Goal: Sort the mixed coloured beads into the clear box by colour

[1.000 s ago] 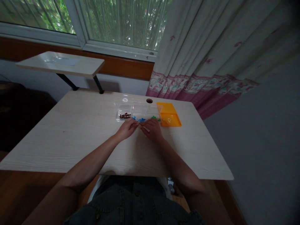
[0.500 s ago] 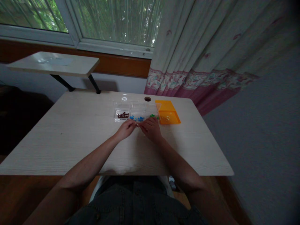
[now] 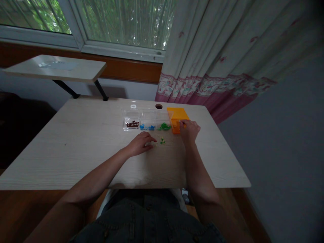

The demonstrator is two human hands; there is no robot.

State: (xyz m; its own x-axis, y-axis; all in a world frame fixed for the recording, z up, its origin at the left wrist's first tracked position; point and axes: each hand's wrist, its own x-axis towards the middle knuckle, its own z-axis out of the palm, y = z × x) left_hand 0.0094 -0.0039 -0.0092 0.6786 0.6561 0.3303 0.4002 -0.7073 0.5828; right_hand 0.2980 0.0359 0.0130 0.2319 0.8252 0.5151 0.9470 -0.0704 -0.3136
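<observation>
My left hand [image 3: 141, 143] rests on the pale wooden table [image 3: 88, 148], fingers curled loosely and pointing right toward a few tiny green and pale pieces [image 3: 162, 140]. My right hand [image 3: 189, 130] lies over the near end of an orange tray [image 3: 177, 116], its fingers pinched on something small that I cannot make out. Left of the tray stands a clear compartment box [image 3: 148, 120] with dark brown pieces [image 3: 132, 124], blue pieces [image 3: 147, 127] and green pieces [image 3: 164, 126].
A round cable hole [image 3: 159, 106] sits at the table's far edge. A smaller raised shelf [image 3: 55, 67] stands at the back left under the window. Floral curtains [image 3: 215, 60] hang at the right.
My hands, which were together in front of the box, have parted. The right hand moved right to the orange tray; the left stayed near the small pieces now lying on the table.
</observation>
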